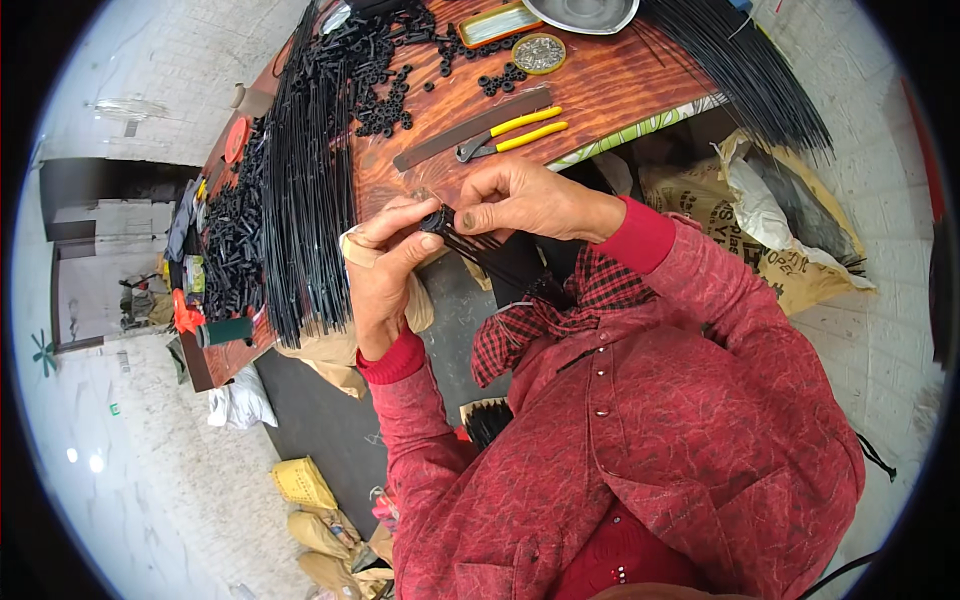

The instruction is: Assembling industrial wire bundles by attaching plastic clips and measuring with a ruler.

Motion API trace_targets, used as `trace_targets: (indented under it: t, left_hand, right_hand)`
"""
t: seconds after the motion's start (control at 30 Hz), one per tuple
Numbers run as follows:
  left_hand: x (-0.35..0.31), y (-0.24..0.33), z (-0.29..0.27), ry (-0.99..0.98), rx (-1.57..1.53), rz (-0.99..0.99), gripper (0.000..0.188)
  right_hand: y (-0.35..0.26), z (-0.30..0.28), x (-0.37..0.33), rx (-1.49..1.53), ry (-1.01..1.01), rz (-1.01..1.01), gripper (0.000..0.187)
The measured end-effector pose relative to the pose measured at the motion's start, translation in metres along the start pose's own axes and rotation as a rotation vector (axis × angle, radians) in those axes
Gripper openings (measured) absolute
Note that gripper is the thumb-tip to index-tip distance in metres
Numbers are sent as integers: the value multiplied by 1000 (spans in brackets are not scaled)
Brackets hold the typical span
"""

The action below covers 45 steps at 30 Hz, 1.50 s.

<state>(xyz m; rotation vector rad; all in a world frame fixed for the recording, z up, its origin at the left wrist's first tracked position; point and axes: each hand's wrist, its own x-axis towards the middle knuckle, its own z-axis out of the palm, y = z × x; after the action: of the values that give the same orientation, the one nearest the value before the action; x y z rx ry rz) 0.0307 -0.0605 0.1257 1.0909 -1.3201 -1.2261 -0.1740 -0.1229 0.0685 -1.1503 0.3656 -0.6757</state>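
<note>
My left hand point(385, 260) is closed, thumb and fingers pinching the dark end of a bundle of thin black rods point(495, 262). The rods slant down and right towards my lap. A tan patch covers part of this hand. Just to the right, my right hand point(530, 205) pinches close against the same end; what its fingertips hold is too small to make out. Beyond the hands, pliers with yellow handles point(520, 132) lie on the wooden table point(610, 85), next to a long flat dark strip point(470, 128).
Long black rods point(310, 190) cover the table's left side; more point(750, 70) overhang its right edge. Small black tubes point(235, 220) and rings point(385, 110) are heaped about. Behind are a dish of small metal pieces point(538, 53), a tray point(497, 24) and a metal bowl point(585, 12).
</note>
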Motion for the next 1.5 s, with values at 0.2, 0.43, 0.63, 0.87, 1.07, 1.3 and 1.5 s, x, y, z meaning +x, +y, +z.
trace_targets:
  t: [0.2,0.43,0.63,0.87,1.07,1.3,1.5]
  left_hand:
    - [12,-18,-18,-217,-197,138,35]
    - [17,-45,-32,-215,-358,134,44]
    - [-14,-12,9,305,-77,-66,44]
    - [-29,8,30,368,32,-37,43]
    - [-31,3,22,311,-3,7,42]
    - [-34,-3,12,258,4,26,50]
    - [-36,5,12,231,57,-15,41]
  right_hand:
    - [2,6,0,88,-117,81,21]
    - [4,26,-5,-55,122,-199,19]
    - [15,30,4,-110,282,-232,14]
    - [14,36,2,-157,243,-237,14]
    - [14,35,2,-89,150,-192,18]
    - [16,35,5,-111,140,-181,22]
    - [14,37,7,-38,128,-105,23]
